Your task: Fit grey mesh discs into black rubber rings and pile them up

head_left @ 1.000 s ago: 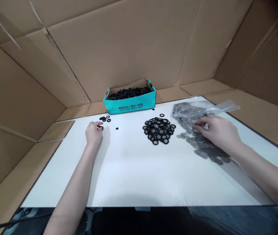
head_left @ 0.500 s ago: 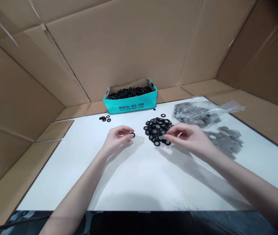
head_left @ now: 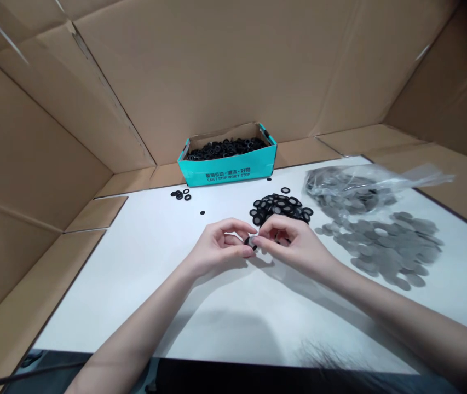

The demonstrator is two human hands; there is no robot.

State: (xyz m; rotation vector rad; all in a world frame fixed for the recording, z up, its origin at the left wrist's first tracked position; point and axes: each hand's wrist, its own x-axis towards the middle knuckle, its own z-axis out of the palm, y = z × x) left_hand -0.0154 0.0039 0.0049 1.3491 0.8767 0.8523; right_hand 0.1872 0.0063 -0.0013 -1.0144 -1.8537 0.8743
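Above the white table (head_left: 126, 284) my two hands meet. My left hand (head_left: 217, 246) pinches a black rubber ring (head_left: 246, 241) between thumb and fingers. With thumb and forefinger, my right hand (head_left: 294, 241) holds a small grey mesh disc (head_left: 253, 241) against the ring; its fingertips partly cover the disc, so how far it sits inside is unclear. Just behind my right hand lies a heap of black rings with grey discs in them (head_left: 278, 205), its near side hidden by the fingers. Loose grey discs (head_left: 393, 249) spread over the table to the right.
A turquoise box (head_left: 229, 174) full of black rings stands at the back. Several loose rings (head_left: 187, 197) lie left of it, and a small black piece (head_left: 202, 212) nearer. A clear plastic bag (head_left: 348, 189) of grey discs lies back right. Cardboard walls (head_left: 217, 71) enclose the table.
My hands were apart and have come together, the left moving right with the ring, the grey disc now against it. The view has shifted slightly, showing more of the loose discs.
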